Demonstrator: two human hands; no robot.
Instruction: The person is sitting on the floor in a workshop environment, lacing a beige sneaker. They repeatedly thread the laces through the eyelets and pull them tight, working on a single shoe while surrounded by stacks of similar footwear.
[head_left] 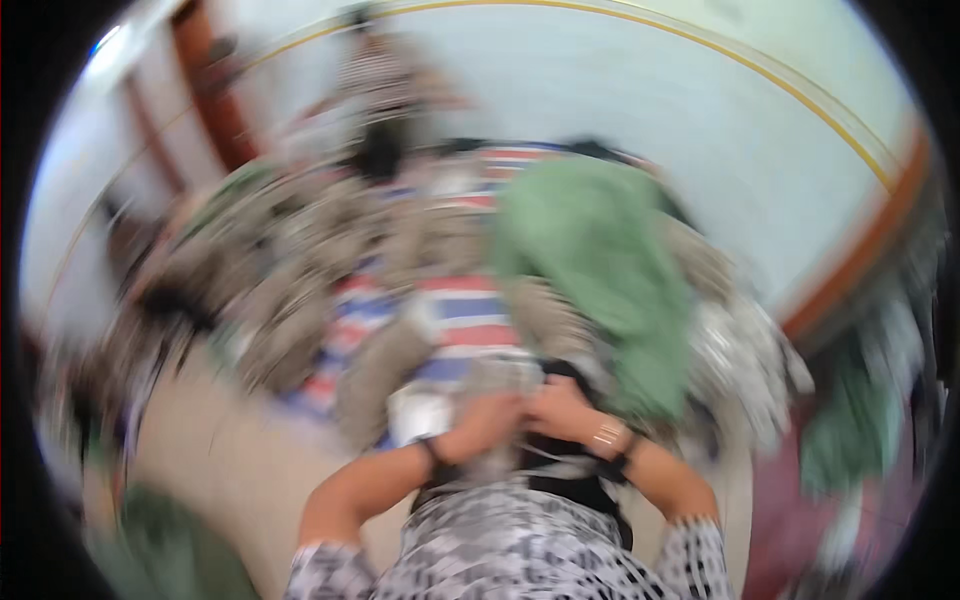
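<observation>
Both hands meet in front of my body, and motion blurs them. My left hand (488,420) is closed on a grey-beige piece of cloth (497,374). Beside it, my right hand (562,408) is closed at the same cloth, its fingers against the left ones. Black fabric (562,370) shows just beyond the right hand. Exact finger positions are smeared. A rolled beige bundle (385,375) lies past my left hand, and a large green cloth (600,260) is spread beyond my right.
A red, white and blue striped sheet (465,308) lies under the bundles. Brownish-beige cloth heaps (290,270) cover the left; a whitish plastic-looking pile (745,360) sits at right. Another person (378,90) is at the far end, by a pale wall (620,80).
</observation>
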